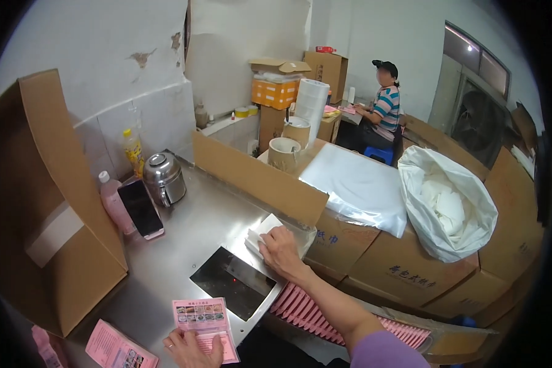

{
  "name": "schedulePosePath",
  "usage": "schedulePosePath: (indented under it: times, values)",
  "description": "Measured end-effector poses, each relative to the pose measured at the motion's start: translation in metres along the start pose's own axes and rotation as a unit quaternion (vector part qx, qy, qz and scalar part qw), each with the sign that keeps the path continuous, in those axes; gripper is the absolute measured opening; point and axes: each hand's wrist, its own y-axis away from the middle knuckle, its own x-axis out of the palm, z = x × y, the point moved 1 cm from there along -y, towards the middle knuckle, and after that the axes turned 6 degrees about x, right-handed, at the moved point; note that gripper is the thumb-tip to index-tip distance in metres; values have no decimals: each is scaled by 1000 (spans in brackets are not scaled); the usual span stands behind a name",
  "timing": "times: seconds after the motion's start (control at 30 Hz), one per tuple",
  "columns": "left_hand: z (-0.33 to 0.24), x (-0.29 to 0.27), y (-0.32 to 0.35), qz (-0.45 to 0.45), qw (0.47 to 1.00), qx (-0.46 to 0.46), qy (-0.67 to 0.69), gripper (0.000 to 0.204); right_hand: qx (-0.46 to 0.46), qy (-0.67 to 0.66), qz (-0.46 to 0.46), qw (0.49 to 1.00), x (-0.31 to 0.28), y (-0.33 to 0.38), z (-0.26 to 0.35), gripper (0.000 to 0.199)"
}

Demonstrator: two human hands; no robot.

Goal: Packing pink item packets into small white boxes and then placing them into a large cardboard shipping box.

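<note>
Brushed steel makes up the worktable (165, 257), dull and smooth, with a dark glass panel (233, 282) set flush near its front edge. The right hand (280, 250) lies flat, fingers spread, pressing a small stack of white folded tissue (262, 232) against the table's right rim, just under a leaning cardboard flap (257, 178). The left hand (190, 349) rests at the near edge, fingers loosely curled on a pink printed card (203, 319); a second pink packet (118, 351) lies just beside it. Free room is narrow: a tall cardboard box (49, 208) walls the left, and a steel pot (164, 178), a phone (141, 208) and a pink bottle (113, 205) crowd the back. Right of the table sit brown cartons (398, 270), clear plastic sheets (356, 184) and a crinkled white sack (448, 208). A row of pink packets (306, 313) stands on edge below the rim.
</note>
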Motion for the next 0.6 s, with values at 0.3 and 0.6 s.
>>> schedulePosePath:
  times: [0.3, 0.6]
  values:
    - [1, 0, 3, 18, 1000, -14, -4, 55, 0, 5, 4, 1000, 5, -1, 0, 14]
    - [4, 11, -1, -5, 1000, 21, -3, 48, 13, -10, -9, 1000, -2, -4, -5, 14]
